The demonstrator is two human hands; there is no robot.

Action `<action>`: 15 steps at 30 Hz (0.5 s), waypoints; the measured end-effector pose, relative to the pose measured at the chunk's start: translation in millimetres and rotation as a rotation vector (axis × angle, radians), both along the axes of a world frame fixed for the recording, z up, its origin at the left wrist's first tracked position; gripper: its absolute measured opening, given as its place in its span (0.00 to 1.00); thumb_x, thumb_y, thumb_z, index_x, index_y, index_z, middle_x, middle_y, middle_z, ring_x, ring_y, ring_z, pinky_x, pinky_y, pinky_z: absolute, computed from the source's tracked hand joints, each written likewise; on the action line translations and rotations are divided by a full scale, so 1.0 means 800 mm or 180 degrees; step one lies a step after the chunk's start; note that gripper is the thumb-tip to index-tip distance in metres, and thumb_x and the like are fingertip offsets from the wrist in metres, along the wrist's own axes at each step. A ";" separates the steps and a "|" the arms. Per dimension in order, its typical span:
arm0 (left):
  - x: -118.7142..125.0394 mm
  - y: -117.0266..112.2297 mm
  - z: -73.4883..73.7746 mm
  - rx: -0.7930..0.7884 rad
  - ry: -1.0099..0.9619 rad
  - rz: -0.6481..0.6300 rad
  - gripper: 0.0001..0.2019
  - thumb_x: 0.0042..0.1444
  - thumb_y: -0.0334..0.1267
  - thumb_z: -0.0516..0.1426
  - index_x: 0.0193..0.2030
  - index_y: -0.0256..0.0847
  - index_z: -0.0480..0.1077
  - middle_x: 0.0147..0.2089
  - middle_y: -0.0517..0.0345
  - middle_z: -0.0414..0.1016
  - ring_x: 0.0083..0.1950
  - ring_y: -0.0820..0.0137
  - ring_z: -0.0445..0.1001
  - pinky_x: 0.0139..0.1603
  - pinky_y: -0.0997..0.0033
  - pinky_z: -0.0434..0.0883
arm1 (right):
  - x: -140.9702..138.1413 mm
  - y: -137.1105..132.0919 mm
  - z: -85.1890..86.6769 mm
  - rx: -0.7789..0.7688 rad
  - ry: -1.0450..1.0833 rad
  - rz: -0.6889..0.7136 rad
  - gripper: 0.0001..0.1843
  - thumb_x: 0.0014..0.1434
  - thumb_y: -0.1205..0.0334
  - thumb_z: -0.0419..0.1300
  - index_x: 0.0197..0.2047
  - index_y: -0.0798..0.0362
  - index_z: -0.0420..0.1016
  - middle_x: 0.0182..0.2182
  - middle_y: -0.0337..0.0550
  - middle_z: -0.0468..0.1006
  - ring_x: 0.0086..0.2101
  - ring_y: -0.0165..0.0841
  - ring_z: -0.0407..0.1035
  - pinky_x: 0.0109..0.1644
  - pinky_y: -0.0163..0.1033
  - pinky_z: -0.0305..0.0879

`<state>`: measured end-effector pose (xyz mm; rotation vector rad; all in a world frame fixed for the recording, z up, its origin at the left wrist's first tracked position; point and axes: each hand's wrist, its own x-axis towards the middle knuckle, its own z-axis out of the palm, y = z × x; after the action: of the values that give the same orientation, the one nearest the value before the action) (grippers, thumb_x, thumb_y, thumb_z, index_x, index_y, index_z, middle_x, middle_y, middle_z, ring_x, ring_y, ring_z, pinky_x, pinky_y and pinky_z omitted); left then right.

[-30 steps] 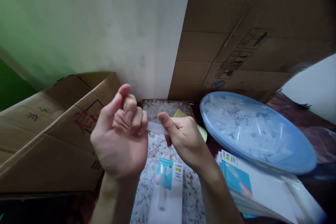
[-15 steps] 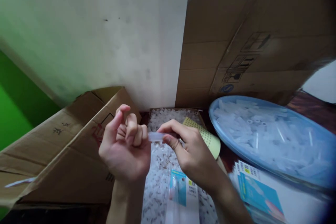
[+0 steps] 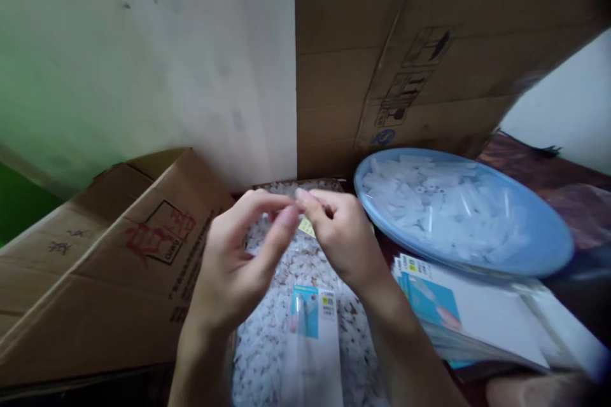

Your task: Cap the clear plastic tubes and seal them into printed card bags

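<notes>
White-and-teal printed card with clear plastic over it (image 3: pixel 312 362) is lying on loose small whitish pieces (image 3: pixel 260 337), below my left hand (image 3: pixel 238 261) and right hand (image 3: pixel 338 238). Fingertips bunched together, honestly can't tell what either hand's fingers grip.

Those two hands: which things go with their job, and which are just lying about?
Probably for the job:
left hand and right hand, anything pinched there being hidden
picture card below them
stack of similar cards
plastic pieces in the blue tub

Probably just lying about:
cardboard box, left
large cardboard behind
yellow piece
</notes>
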<state>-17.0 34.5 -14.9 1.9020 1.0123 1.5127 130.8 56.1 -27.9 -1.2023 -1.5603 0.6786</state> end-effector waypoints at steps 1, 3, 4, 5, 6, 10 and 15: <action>0.003 0.002 -0.005 0.0036 0.0645 0.0106 0.04 0.67 0.38 0.61 0.44 0.44 0.78 0.39 0.57 0.77 0.41 0.67 0.73 0.42 0.67 0.68 | 0.005 0.003 -0.002 0.0134 -0.0080 -0.0367 0.21 0.68 0.57 0.58 0.23 0.52 0.66 0.20 0.35 0.65 0.25 0.29 0.58 0.30 0.39 0.51; 0.010 0.008 -0.020 -0.0026 0.1540 0.0115 0.03 0.65 0.38 0.63 0.43 0.44 0.77 0.44 0.54 0.78 0.46 0.62 0.75 0.48 0.62 0.68 | 0.017 0.008 -0.006 0.0472 -0.0159 -0.0984 0.11 0.63 0.62 0.64 0.28 0.52 0.75 0.22 0.36 0.70 0.26 0.30 0.63 0.33 0.39 0.55; 0.013 0.010 -0.031 -0.0244 0.1863 -0.0012 0.03 0.63 0.38 0.64 0.42 0.44 0.77 0.44 0.54 0.78 0.46 0.60 0.75 0.49 0.61 0.68 | 0.022 0.011 -0.009 0.0619 -0.0133 -0.1178 0.08 0.61 0.63 0.65 0.30 0.53 0.77 0.23 0.36 0.71 0.26 0.30 0.63 0.33 0.38 0.57; 0.016 0.012 -0.042 -0.0597 0.2171 -0.0197 0.05 0.62 0.39 0.65 0.42 0.44 0.77 0.44 0.54 0.78 0.46 0.58 0.76 0.49 0.60 0.69 | 0.027 0.013 -0.011 0.0730 -0.0084 -0.1285 0.05 0.60 0.64 0.67 0.31 0.52 0.78 0.23 0.35 0.71 0.26 0.30 0.63 0.33 0.38 0.58; 0.019 0.013 -0.054 -0.1037 0.2501 -0.0396 0.07 0.59 0.41 0.67 0.41 0.44 0.77 0.44 0.53 0.79 0.45 0.57 0.77 0.48 0.59 0.69 | 0.031 0.015 -0.013 0.0810 -0.0034 -0.1333 0.05 0.60 0.64 0.67 0.32 0.52 0.79 0.23 0.35 0.71 0.25 0.29 0.63 0.32 0.38 0.58; 0.034 0.016 -0.085 -0.2176 0.3415 -0.0669 0.15 0.48 0.39 0.73 0.40 0.42 0.75 0.44 0.48 0.80 0.47 0.50 0.78 0.52 0.54 0.71 | 0.036 0.017 -0.015 0.0924 0.0023 -0.1230 0.04 0.62 0.62 0.66 0.34 0.51 0.81 0.24 0.36 0.71 0.25 0.29 0.63 0.30 0.37 0.59; 0.044 0.025 -0.091 -0.2342 0.3484 -0.0623 0.15 0.42 0.29 0.73 0.34 0.41 0.73 0.34 0.56 0.80 0.40 0.56 0.79 0.66 0.48 0.64 | 0.030 0.013 -0.010 0.0742 -0.0062 -0.1035 0.03 0.62 0.64 0.66 0.35 0.53 0.82 0.23 0.35 0.71 0.25 0.28 0.62 0.31 0.37 0.59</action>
<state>18.4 54.7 -87.5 2.0715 1.4522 -0.1801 154.6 66.6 -35.5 -1.2489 -1.3739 0.2661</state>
